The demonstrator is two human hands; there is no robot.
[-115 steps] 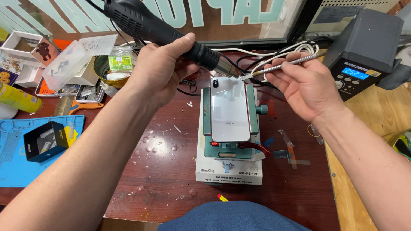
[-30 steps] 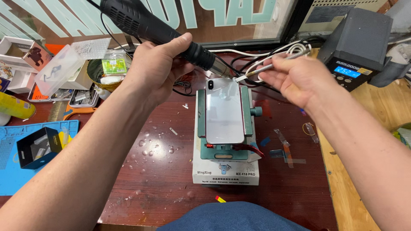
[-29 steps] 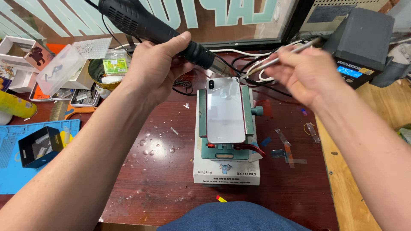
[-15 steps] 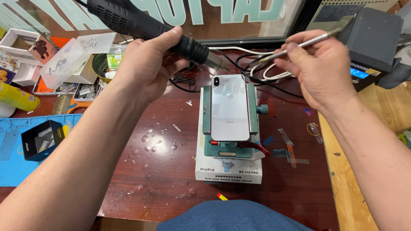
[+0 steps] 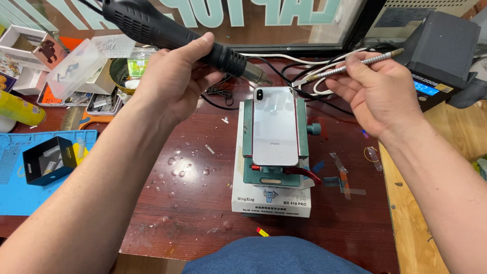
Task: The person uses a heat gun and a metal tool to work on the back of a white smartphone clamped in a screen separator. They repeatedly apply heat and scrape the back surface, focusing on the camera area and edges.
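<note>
Where the dark red wooden table (image 5: 203, 213) runs to its left edge, a blue work mat (image 5: 30, 193) lies flat, and a small open black box (image 5: 48, 160) sits on its right part. Far left: a yellow can (image 5: 20, 107) on its side, several white boxes (image 5: 23, 56), and a clear plastic tray (image 5: 81, 66) tilted over a low tin of small parts (image 5: 101, 104).

Left hand (image 5: 175, 83): closed in a full grip around the handle of a black hot air gun (image 5: 167, 33). The gun slants down to the right; its metal nozzle (image 5: 256, 76) ends just beyond the far edge of the phone, close above it, contact not discernible.

Centre: a white phone (image 5: 275, 124), back side up, camera at the far left corner, clamped lengthwise in a green holder (image 5: 274, 172). The holder rests on a white box (image 5: 271, 203). Small clear droplets and chips dot the table left of it.

Right hand (image 5: 378, 94): fingers curled, thumb and forefinger pinching a thin metal tool (image 5: 355, 65) held level, well above the table, right of the nozzle and apart from the phone. White and black cables (image 5: 314, 58) run behind it.

Far right: a grey station with a lit blue display (image 5: 441, 50); strips of tape (image 5: 342, 172) near the table's right edge; a pale wooden surface (image 5: 431, 203) alongside.
</note>
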